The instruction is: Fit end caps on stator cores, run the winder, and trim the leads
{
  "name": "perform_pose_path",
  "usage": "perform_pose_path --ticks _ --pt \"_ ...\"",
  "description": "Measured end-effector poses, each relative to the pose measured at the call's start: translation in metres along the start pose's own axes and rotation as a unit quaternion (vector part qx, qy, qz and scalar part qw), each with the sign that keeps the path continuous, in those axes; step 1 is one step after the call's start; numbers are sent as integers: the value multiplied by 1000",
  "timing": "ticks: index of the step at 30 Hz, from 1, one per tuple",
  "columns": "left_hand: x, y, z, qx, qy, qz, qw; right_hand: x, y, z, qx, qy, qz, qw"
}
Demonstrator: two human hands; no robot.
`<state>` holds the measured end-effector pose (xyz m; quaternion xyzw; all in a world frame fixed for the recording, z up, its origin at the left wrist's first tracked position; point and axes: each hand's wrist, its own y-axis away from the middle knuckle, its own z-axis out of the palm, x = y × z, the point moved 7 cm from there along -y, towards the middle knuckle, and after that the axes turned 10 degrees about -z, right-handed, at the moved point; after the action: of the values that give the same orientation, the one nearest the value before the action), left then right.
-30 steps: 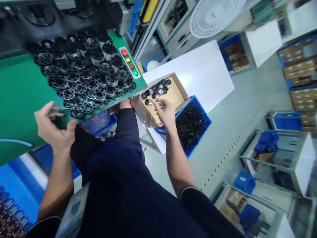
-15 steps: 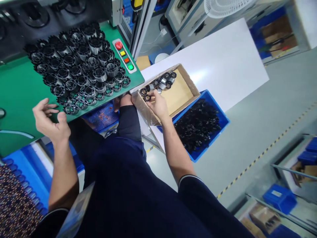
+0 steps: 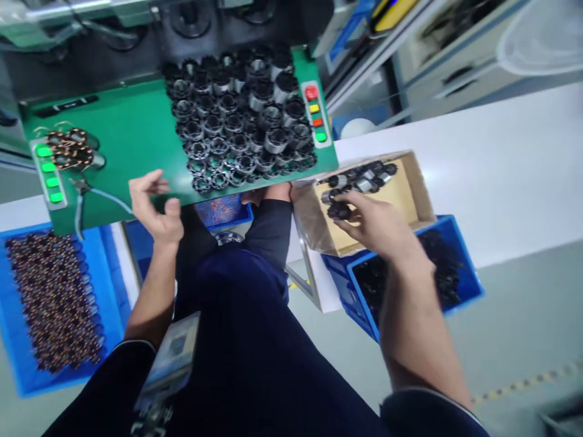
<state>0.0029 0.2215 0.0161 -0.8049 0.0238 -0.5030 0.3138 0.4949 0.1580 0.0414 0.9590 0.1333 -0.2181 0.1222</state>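
Note:
My right hand point(image 3: 382, 224) is over the cardboard box point(image 3: 421, 191), its thumb and fingers closed on a stator core point(image 3: 339, 210) with black toothed ends. Other black and silver stator cores point(image 3: 364, 182) lie in the back left part of that box. Above the green work table's point(image 3: 136, 133) front edge, my left hand point(image 3: 157, 209) is held palm up and empty, its fingers curled loosely and apart from the thumb. To its right, a large block of stator cores point(image 3: 239, 142) stands in rows, some stacked higher.
Wire cutters point(image 3: 81, 191) and several copper-wound stators point(image 3: 73, 149) lie at the table's left. A blue tray point(image 3: 112, 267) there holds many wound stators. A blue bin point(image 3: 471, 276) of black parts stands by the box. Button panels point(image 3: 316, 115) sit at the table's right end.
The view has swung left, bringing the table's left end into sight. My right hand has lifted a stator core from the group in the box. My left hand remains open.

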Motion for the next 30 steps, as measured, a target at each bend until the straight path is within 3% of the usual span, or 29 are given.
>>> perform_pose_path --ticks 1,3,5,6,8,12,16,20,24,30 --pt "17 6 1 -21 -3 14 1000 -22 5 -11 -7 -10 -28 1000" --pt "59 19 18 -170 27 43 984 -78 5 -26 -33 -34 -118 992" --pt "98 36 34 -339 72 49 937 -135 -7 -30 -74 -57 -204 975" --pt "112 41 37 -398 87 46 912 -160 -15 -29 -95 -65 -237 965" --pt "127 43 35 -452 95 34 886 -198 -34 -25 -122 -69 -284 949" --pt "110 23 16 -413 80 -22 907 -227 -66 -24 -93 -69 -315 942" --pt "72 -2 7 -270 87 -117 952 -219 -96 -25 22 -50 -235 970" --pt "51 -15 23 -184 13 -93 978 -215 -130 -5 126 62 -180 974" --pt "39 -17 42 -163 -70 -57 983 -209 -157 22 122 136 -148 972" --pt "34 -11 50 -142 -118 -74 980 -195 -168 28 131 126 -145 973"
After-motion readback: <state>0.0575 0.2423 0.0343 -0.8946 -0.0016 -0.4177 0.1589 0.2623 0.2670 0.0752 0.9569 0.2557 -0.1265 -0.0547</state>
